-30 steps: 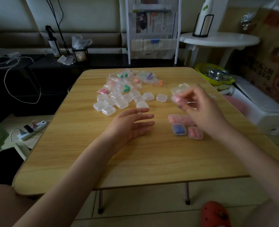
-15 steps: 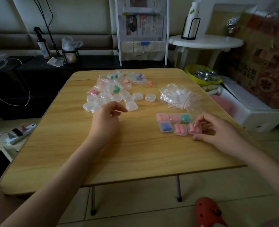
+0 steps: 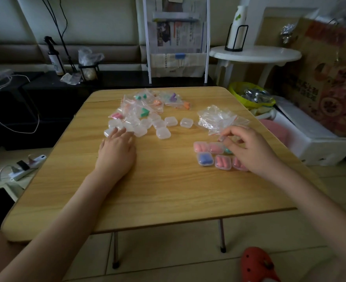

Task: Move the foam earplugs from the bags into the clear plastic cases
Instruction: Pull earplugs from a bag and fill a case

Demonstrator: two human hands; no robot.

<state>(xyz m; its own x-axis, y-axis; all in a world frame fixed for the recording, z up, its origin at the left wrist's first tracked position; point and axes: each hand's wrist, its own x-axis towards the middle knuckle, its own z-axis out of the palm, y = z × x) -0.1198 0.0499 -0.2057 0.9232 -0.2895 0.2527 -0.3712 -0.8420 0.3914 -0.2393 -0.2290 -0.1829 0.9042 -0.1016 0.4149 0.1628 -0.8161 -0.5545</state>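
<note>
Small zip bags of coloured foam earplugs [image 3: 147,106] lie heaped at the back of the wooden table [image 3: 168,190]. In front of them sit several empty clear cases [image 3: 163,132]. My left hand [image 3: 117,149] lies flat with its fingertips touching the leftmost empty cases [image 3: 112,127]. At the right, several filled cases stand in two rows, among them a blue one [image 3: 204,158] and pink ones [image 3: 222,161]. My right hand [image 3: 249,149] hovers over them with loosely curled fingers, holding nothing I can see, and hides part of a teal case [image 3: 228,151]. Empty bags [image 3: 219,117] are piled behind it.
A white round side table [image 3: 255,53], a yellow bowl [image 3: 249,96] and a white box [image 3: 310,143] stand right of the table. On the floor lie a power strip [image 3: 27,163] at the left and a red shoe [image 3: 257,265] near the front.
My left hand has slid forward and left onto the empty cases. My right hand has let go of the front-right pink case and risen over the filled rows.
</note>
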